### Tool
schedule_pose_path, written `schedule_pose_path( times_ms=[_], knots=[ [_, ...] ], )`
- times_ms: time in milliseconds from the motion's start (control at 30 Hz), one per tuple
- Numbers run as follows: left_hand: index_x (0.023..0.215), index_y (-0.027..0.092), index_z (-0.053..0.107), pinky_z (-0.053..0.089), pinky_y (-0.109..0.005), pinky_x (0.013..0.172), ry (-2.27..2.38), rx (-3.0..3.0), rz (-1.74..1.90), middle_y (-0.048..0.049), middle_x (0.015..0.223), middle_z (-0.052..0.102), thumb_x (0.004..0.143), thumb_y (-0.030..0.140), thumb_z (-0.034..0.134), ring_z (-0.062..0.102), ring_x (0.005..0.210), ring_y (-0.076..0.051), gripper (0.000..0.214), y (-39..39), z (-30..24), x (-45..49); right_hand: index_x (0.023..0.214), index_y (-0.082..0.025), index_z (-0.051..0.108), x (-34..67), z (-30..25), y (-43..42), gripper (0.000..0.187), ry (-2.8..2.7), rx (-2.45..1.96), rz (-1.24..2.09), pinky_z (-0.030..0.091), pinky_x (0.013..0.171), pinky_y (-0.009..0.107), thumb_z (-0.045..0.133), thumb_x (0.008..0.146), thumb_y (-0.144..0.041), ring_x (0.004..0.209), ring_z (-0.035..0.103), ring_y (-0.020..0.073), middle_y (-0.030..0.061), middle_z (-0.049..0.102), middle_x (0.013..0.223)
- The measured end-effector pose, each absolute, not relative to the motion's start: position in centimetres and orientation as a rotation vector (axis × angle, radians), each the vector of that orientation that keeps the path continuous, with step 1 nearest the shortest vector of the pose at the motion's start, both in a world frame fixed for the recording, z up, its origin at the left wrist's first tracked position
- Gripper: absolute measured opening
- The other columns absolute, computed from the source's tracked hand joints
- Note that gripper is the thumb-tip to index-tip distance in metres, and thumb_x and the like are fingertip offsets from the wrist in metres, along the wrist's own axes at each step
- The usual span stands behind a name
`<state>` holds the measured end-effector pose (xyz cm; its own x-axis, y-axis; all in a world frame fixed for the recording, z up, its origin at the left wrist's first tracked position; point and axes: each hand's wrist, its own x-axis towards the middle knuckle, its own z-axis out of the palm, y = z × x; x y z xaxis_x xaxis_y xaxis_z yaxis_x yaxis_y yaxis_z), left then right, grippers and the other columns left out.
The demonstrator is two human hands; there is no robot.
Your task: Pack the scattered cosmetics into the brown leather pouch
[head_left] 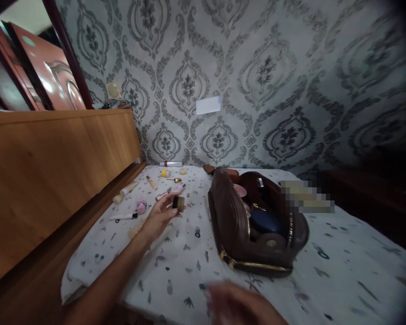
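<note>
My left hand is closed around a small jar with a black lid, held just above the patterned white sheet. Blurred by motion, my right hand is low in the frame, in front of the bag; its fingers are too smeared to read. To the right of my left hand stands an open brown leather bag with gold zips. Inside the bag I see a dark blue pouch and something pink and round.
Around my left hand lie a white tube with black cap, a pink bottle, a yellow-banded jar, a small gold spoon and a silver tube. A wooden panel borders the left; a patterned wall stands behind.
</note>
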<state>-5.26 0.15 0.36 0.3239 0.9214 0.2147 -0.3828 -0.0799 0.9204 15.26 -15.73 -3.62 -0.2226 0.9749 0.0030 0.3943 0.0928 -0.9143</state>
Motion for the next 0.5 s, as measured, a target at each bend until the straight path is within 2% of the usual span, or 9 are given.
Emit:
schedule_pose_path(
  times_ms=[100, 167, 233, 333, 500],
  knots=[
    [0.12, 0.022, 0.06, 0.047, -0.032, 0.087, 0.622, 1.364, 1.13, -0.0077, 0.124, 0.06, 0.069, 0.026, 0.079, 0.061, 0.102, -0.022, 0.054, -0.9, 0.7, -5.5, 0.128, -0.027, 0.054, 12.9, -2.0, -11.8, 0.047, -1.498, -1.198, 1.225, 0.055, 0.072, 0.033, 0.045, 0.092, -0.055, 0.093, 0.066, 0.0198, 0.0083, 0.063, 0.112],
    [0.12, 0.02, 0.061, 0.045, -0.035, 0.092, 0.651, 1.496, 1.068, -0.0079, 0.115, 0.065, 0.07, 0.027, 0.078, 0.061, 0.103, -0.024, 0.053, -1.6, 0.9, -5.7, 0.123, -0.022, 0.056, 11.1, -1.2, -9.6, 0.059, -1.028, -0.924, 1.433, 0.054, 0.071, 0.032, 0.064, 0.078, -0.059, 0.092, 0.066, 0.0212, 0.0097, 0.063, 0.113],
    [0.12, 0.02, 0.062, 0.044, -0.036, 0.094, 0.724, 1.656, 1.014, -0.0086, 0.114, 0.066, 0.072, 0.029, 0.077, 0.059, 0.106, -0.025, 0.051, -2.2, 1.1, -6.0, 0.113, -0.02, 0.061, 9.6, -0.8, -8.2, 0.061, -0.821, -0.777, 1.522, 0.051, 0.064, 0.027, 0.077, 0.066, -0.056, 0.089, 0.066, 0.0199, 0.0087, 0.064, 0.111],
    [0.118, 0.021, 0.064, 0.044, -0.034, 0.094, 0.888, 1.892, 0.982, -0.0087, 0.124, 0.061, 0.075, 0.034, 0.073, 0.056, 0.11, -0.025, 0.046, -2.6, 1.2, -6.5, 0.1, -0.017, 0.063, 8.5, -1.3, -7.4, 0.061, -0.66, -0.755, 1.55, 0.043, 0.053, 0.022, 0.082, 0.057, -0.056, 0.069, 0.064, 0.0139, 0.0045, 0.068, 0.091],
    [0.12, 0.021, 0.062, 0.048, -0.033, 0.087, 0.988, 2.076, 0.808, -0.0085, 0.118, 0.063, 0.08, 0.04, 0.067, 0.059, 0.098, -0.022, 0.044, -2.3, 1.3, -6.6, 0.08, -0.015, 0.058, 8.8, -3.0, -7.0, 0.06, -0.668, -0.754, 1.624, 0.033, 0.047, 0.019, 0.072, 0.061, -0.07, 0.049, 0.055, 0.0081, -0.001, 0.064, 0.062]
  ],
)
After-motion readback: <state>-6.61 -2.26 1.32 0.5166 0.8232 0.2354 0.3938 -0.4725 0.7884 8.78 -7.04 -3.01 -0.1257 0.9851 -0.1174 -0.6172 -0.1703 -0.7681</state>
